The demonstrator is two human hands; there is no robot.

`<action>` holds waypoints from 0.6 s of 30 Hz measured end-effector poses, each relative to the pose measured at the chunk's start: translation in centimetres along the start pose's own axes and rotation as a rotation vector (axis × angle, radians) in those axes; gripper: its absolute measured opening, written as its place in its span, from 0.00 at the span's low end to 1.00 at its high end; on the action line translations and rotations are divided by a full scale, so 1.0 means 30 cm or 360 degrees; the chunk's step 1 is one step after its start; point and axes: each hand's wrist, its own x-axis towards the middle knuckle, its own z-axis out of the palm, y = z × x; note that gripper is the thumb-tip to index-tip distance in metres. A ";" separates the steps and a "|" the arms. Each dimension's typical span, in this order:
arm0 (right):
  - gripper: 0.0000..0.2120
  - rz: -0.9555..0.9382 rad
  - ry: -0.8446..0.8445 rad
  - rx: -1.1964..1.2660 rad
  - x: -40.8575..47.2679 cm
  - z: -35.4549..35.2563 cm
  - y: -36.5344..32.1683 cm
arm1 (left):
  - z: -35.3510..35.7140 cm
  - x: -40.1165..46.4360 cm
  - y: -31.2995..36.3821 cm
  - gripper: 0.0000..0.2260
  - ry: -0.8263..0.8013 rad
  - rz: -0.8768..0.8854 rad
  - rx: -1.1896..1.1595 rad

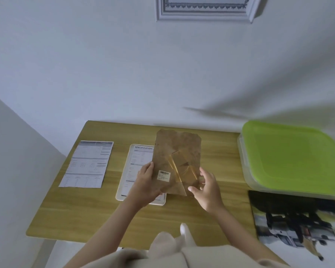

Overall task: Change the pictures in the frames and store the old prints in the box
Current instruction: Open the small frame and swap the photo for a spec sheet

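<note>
- The person stands at a wooden table (85, 213) pushed against a pale wall, and both bare hands are up over the middle of it.
- The brown backing board (177, 151) of a picture frame is lifted off the table and tilted, its far edge ragged, a small white barcode sticker (163, 175) near its lower left and a fold-out stand across its face.
- The left hand (146, 183) holds the board's lower left edge — fingers curled round behind it, thumb on the front beside the sticker.
- The right hand (206, 187) is at the board's lower right corner with the fingers spread and loosely bent; the fingertips look to touch the edge, but I cannot tell whether they truly pinch it.
- Right under the board, flat on the table, lies the white frame (122, 190) with a printed sheet headed "SPECIFICATION" showing in it; the board and left hand cover its right side.
- To the left of that frame, apart from it, a loose printed sheet (87, 164) lies flat on the table.
- To the right of the board, at the table's right edge, sits the clear plastic box (244, 163) with its green lid (290, 153) on.
- Just in front of the box a dark photo print (290, 219) lies flat — blurred, so its subject is hard to make out.
- High on the wall above the board hangs a white ornate frame (201, 15), cut off by the top of the view.
</note>
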 end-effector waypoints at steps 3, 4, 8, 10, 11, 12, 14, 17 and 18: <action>0.39 0.0099 -0.0004 -0.0010 0.000 -0.101 0.081 | 0.086 0.026 0.073 0.44 -0.0064 -0.0022 -0.0042; 0.39 0.0137 -0.0016 -0.0018 0.002 -0.131 0.106 | 0.113 0.032 0.098 0.43 -0.0094 -0.0034 -0.0043; 0.39 0.0245 -0.0103 -0.0057 0.022 -0.219 0.176 | 0.219 0.053 0.164 0.42 -0.0183 -0.0086 -0.0019; 0.39 0.0267 -0.0158 -0.0099 0.038 -0.245 0.197 | 0.253 0.059 0.176 0.41 -0.0196 -0.0118 0.0004; 0.40 0.0273 -0.0188 -0.0112 0.046 -0.256 0.209 | 0.270 0.062 0.181 0.40 -0.0200 -0.0134 0.0021; 0.40 0.0277 -0.0218 -0.0117 0.054 -0.265 0.222 | 0.285 0.065 0.187 0.39 -0.0202 -0.0150 0.0039; 0.40 0.0266 -0.0276 -0.0126 0.065 -0.275 0.243 | 0.307 0.065 0.197 0.39 -0.0205 -0.0200 0.0086; 0.39 0.0241 -0.0330 -0.0120 0.073 -0.280 0.264 | 0.325 0.065 0.210 0.40 -0.0183 -0.0277 0.0154; 0.39 0.0231 -0.0339 -0.0123 0.076 -0.282 0.271 | 0.331 0.066 0.215 0.39 -0.0177 -0.0293 0.0170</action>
